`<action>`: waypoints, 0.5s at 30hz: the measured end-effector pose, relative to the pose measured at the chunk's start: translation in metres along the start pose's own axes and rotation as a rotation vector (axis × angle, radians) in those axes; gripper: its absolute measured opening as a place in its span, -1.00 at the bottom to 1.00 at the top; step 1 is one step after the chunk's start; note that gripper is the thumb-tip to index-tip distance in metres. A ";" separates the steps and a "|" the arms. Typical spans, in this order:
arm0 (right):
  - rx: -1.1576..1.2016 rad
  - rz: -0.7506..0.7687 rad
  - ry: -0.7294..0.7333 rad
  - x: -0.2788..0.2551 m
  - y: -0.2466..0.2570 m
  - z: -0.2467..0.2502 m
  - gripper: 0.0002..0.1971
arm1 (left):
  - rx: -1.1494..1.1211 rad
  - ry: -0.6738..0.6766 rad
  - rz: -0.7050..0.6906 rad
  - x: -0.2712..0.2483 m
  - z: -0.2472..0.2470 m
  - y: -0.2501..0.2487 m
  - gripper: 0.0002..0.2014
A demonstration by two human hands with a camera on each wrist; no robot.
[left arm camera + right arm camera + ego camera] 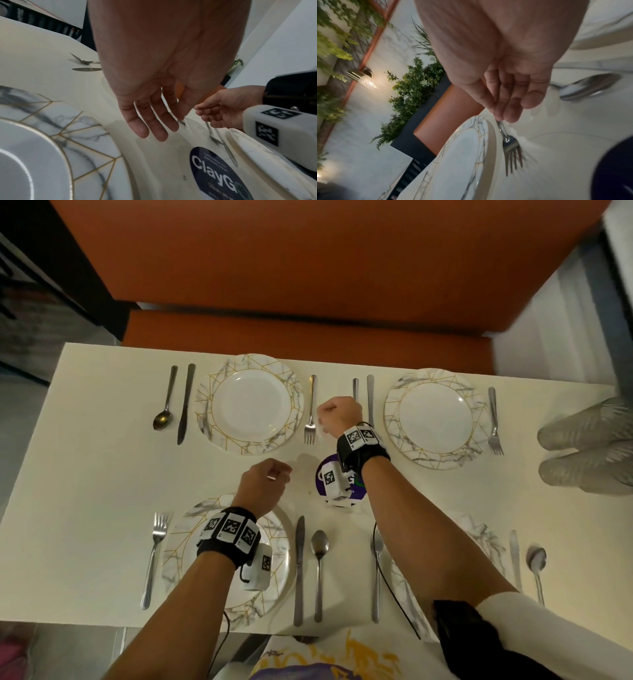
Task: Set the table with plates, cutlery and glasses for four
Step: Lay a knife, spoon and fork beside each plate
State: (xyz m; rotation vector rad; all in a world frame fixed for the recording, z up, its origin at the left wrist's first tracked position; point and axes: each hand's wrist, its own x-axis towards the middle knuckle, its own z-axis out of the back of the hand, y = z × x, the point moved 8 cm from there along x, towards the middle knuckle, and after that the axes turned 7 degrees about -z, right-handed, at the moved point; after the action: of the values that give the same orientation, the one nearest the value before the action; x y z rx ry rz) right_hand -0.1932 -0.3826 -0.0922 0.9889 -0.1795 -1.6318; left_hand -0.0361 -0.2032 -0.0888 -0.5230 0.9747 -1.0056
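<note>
1. Four round white plates with grey marble veining and gold lines lie on the cream rectangular table [102,467]: far-left plate [249,404], far-right plate [435,418], near-left plate [274,546] partly under the left forearm, near-right plate [479,534] mostly hidden by the right arm.
2. A silver metal fork [310,412] lies just right of the far-left plate, tines toward the person. The right hand [339,414] is beside its shaft; the right wrist view shows the fingers [508,100] close together and reaching down over the handle, which emerges below the fingertips. Whether they pinch it or merely touch it cannot be told.
3. The left hand [265,486] hovers over bare table between the two left plates. The left wrist view shows its fingers [150,121] straight and relaxed, holding nothing.
4. Far-left setting: steel spoon [164,405] and steel knife [186,402] lie left of the plate.
5. Far-right setting: a spoon handle and a knife [370,395] lie left of the plate, partly behind the right hand; a fork [494,422] lies to the right.
6. Near-left setting: fork [154,556] on the left, knife [299,570] and spoon [319,563] on the right.
7. Near-right setting: knife [514,556] and spoon [536,566] lie to the right.
8. Clear stacked plastic cups [589,446] lie on their sides at the table's right edge.
9. A dark blue round sticker [216,174] is on the table centre.
10. An orange upholstered bench [308,268] stands beyond the table.
</note>
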 end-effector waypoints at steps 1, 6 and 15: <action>0.035 0.035 0.002 -0.011 -0.002 0.004 -0.77 | -0.003 0.001 -0.015 -0.001 0.000 -0.004 -0.86; 0.169 0.092 -0.012 -0.068 -0.030 0.035 -0.86 | -0.028 0.049 -0.133 -0.012 -0.016 -0.034 -0.86; 0.326 0.049 -0.268 -0.186 -0.128 0.131 -0.82 | -0.032 0.193 -0.374 -0.051 -0.092 -0.122 -0.84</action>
State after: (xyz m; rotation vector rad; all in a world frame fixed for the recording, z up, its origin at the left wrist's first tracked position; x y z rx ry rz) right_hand -0.3795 -0.2299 0.0080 0.9947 -0.6634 -1.7186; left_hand -0.1814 -0.2104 -0.0199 -0.6593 1.0883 -1.3967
